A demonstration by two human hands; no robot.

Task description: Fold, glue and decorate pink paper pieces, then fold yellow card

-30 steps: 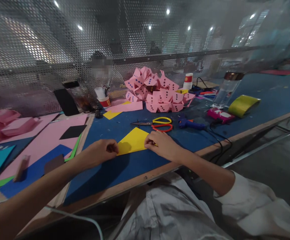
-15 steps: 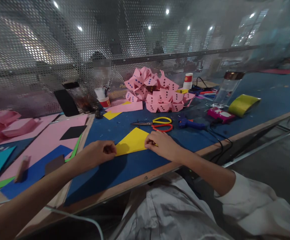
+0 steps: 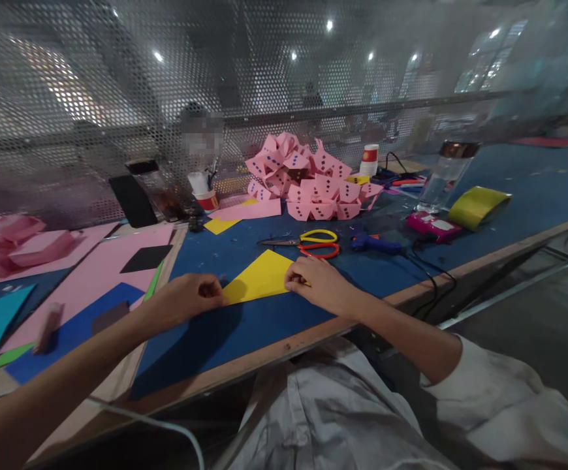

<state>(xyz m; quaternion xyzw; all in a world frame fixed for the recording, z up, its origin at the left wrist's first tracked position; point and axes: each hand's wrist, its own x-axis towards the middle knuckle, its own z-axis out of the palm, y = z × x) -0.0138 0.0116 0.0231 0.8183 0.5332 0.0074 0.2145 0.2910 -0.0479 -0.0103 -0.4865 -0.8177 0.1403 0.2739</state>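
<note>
A folded sheet of yellow paper (image 3: 260, 277) lies on the blue table top, its peak pointing away from me and its straight edge toward me. My left hand (image 3: 193, 299) is closed in a pinch at the paper's left corner. At the right corner, my right hand (image 3: 316, 279) pinches the paper between thumb and fingers, with a bit of yellow showing past the fingertips. Just beyond the paper lie scissors (image 3: 308, 243) with one yellow and one red handle loop. A blue glue gun (image 3: 375, 244) rests to their right.
Pink folded-paper pieces with dark dots (image 3: 313, 176) are heaped at the back. Pink sheets (image 3: 93, 274), a blue sheet (image 3: 117, 297) and a glue-stick-like tube (image 3: 47, 328) lie left. A clear bottle (image 3: 443, 176) and magenta box (image 3: 432, 226) stand right. The table's wooden edge (image 3: 284, 349) runs nearest me.
My left hand has shifted very slightly left along the paper's corner. My right hand keeps its pinch, and the yellow paper stays in nearly the same place.
</note>
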